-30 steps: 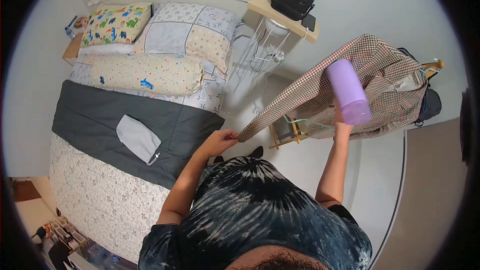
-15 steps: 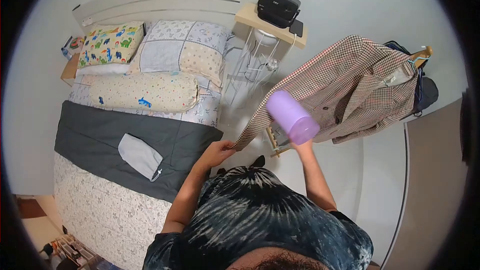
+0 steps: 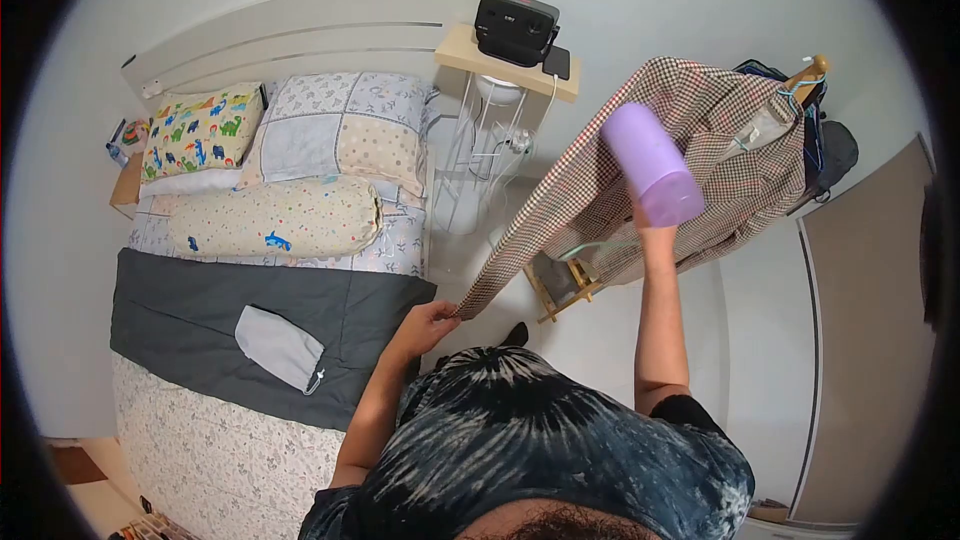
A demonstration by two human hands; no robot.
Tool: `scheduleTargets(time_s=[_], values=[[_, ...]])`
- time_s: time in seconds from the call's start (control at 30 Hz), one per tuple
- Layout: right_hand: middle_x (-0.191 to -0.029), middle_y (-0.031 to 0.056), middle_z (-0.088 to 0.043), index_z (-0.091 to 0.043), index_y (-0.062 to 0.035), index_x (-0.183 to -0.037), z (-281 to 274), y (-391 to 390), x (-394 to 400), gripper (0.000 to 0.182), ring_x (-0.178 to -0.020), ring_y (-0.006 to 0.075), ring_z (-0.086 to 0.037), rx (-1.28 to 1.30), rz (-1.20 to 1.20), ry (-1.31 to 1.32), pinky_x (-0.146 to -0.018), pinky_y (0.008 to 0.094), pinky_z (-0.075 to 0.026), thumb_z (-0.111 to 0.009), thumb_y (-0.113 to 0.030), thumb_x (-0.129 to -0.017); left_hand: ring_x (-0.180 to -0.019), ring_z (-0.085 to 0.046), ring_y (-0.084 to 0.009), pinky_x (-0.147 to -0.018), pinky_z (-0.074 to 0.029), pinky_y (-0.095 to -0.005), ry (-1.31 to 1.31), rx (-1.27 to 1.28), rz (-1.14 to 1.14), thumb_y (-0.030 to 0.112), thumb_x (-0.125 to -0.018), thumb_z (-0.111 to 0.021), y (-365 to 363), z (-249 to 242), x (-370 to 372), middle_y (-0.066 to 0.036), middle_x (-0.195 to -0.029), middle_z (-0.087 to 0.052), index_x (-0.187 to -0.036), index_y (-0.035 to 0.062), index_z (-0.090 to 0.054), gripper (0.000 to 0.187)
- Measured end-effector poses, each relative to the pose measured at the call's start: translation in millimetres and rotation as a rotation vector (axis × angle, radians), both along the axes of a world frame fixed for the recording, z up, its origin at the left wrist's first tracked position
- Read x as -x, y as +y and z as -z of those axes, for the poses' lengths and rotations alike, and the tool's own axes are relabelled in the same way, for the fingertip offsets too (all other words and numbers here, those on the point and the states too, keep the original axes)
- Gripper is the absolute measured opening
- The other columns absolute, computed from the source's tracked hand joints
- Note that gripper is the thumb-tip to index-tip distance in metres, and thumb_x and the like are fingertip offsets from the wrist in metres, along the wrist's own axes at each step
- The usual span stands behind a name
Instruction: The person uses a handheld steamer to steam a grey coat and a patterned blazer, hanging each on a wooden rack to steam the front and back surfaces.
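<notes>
A brown checked jacket (image 3: 580, 180) hangs from a wooden coat stand (image 3: 815, 70). Its long sleeve is drawn out toward me, and my left hand (image 3: 425, 328) pinches the cuff at its end. In my right hand (image 3: 655, 232) is a purple cylindrical handheld garment steamer (image 3: 645, 155) with a translucent end. It is raised in front of the jacket's body and overlaps it in this view. Most of the right-hand fingers are hidden behind the steamer. A thin pale cord shows beside that hand.
On the left, a grey pouch (image 3: 280, 348) lies on the dark blanket (image 3: 210, 305) of a bed with pillows (image 3: 375, 130). A black projector-like device (image 3: 515, 28) and a phone (image 3: 557, 63) sit on a small stand (image 3: 460, 46). A dark cap (image 3: 838, 155) hangs behind the jacket.
My right hand has moved the steamer up and right, from over the sleeve to the jacket's body. My left hand still holds the cuff. The view has shifted slightly.
</notes>
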State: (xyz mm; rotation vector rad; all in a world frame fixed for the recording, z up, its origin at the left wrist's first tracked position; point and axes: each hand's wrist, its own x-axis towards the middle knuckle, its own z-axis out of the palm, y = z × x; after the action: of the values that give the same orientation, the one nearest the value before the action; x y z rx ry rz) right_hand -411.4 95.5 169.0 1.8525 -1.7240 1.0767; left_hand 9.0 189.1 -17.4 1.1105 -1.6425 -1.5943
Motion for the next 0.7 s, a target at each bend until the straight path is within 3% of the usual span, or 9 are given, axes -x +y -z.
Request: scheduleTargets(time_s=[0.1, 0.2, 0.23, 0.3, 0.37, 0.43, 0.7], values=[[-0.108, 0.016, -0.066, -0.06, 0.0016, -0.116, -52, 0, -19, 0.038, -0.102, 0.0309, -0.062, 0.042, 0.07, -0.077, -0.086, 0.0409, -0.049, -0.07, -0.019, -0.086, -0.09, -0.061, -0.0097, -0.083, -0.049, -0.0269, -0.031, -0.031, 0.03, 0.01, -0.09, -0.066, 1, -18, 0, -0.003, -0.098, -0.068, -0.108, -0.002, -0.064, 0.021], [-0.109, 0.0163, -0.066, -0.06, 0.0014, -0.117, -64, 2, -27, 0.04, -0.103, 0.0321, -0.062, 0.072, 0.0, -0.164, -0.086, 0.0418, -0.049, -0.071, -0.019, -0.085, -0.09, -0.061, -0.0099, -0.084, -0.049, -0.0271, 0.001, -0.042, 0.027, 0.01, -0.09, -0.066, 1, -14, 1, -0.003, -0.098, -0.068, -0.108, -0.0018, -0.064, 0.021], [-0.109, 0.0163, -0.066, -0.06, 0.0014, -0.117, -58, 1, -25, 0.04, -0.103, 0.0321, -0.062, 0.073, -0.001, -0.164, -0.086, 0.0418, -0.049, -0.071, -0.019, -0.085, -0.09, -0.061, -0.0099, -0.084, -0.049, -0.0271, 0.001, -0.041, 0.027, 0.01, -0.09, -0.066, 1, -13, 1, -0.003, -0.098, -0.068, -0.108, -0.0018, -0.064, 0.021], [-0.109, 0.0172, -0.066, -0.06, 0.0009, -0.117, -29, -3, -16, 0.04, -0.103, 0.0337, -0.062, 0.065, 0.038, 0.078, -0.087, 0.0435, -0.049, -0.071, -0.02, -0.085, -0.09, -0.061, -0.0095, -0.083, -0.049, -0.0268, -0.026, -0.031, 0.017, 0.01, -0.09, -0.066, 0, -14, 1, -0.003, -0.097, -0.068, -0.108, -0.0012, -0.064, 0.021], [-0.11, 0.0181, -0.065, -0.061, -0.0003, -0.116, 11, -4, -14, 0.039, -0.103, 0.0357, -0.062, 0.042, -0.024, -0.035, -0.088, 0.0453, -0.048, -0.07, -0.02, -0.084, -0.089, -0.061, -0.0093, -0.082, -0.049, -0.0267, -0.029, -0.028, 0.009, 0.01, -0.09, -0.066, -1, -16, 2, -0.003, -0.097, -0.068, -0.107, -0.0012, -0.064, 0.021], [-0.11, 0.0185, -0.064, -0.062, -0.0013, -0.113, 49, 1, -8, 0.035, -0.102, 0.0367, -0.061, -0.022, -0.017, 0.208, -0.086, 0.0462, -0.049, -0.068, -0.017, -0.083, -0.089, -0.061, -0.0092, -0.082, -0.049, -0.0265, -0.033, -0.027, 0.004, 0.01, -0.09, -0.066, -1, -13, 2, -0.002, -0.096, -0.067, -0.107, -0.0012, -0.064, 0.021], [-0.099, 0.0183, -0.066, -0.063, -0.0004, -0.107, 19, 6, -29, 0.029, -0.094, 0.0366, -0.063, 0.037, -0.118, 0.092, -0.08, 0.0458, -0.05, -0.067, -0.015, -0.083, -0.084, -0.061, -0.0094, -0.078, -0.049, -0.0277, -0.096, 0.027, -0.057, 0.01, -0.089, -0.065, 0, -36, 4, -0.004, -0.089, -0.068, -0.103, -0.0017, -0.065, 0.019]])
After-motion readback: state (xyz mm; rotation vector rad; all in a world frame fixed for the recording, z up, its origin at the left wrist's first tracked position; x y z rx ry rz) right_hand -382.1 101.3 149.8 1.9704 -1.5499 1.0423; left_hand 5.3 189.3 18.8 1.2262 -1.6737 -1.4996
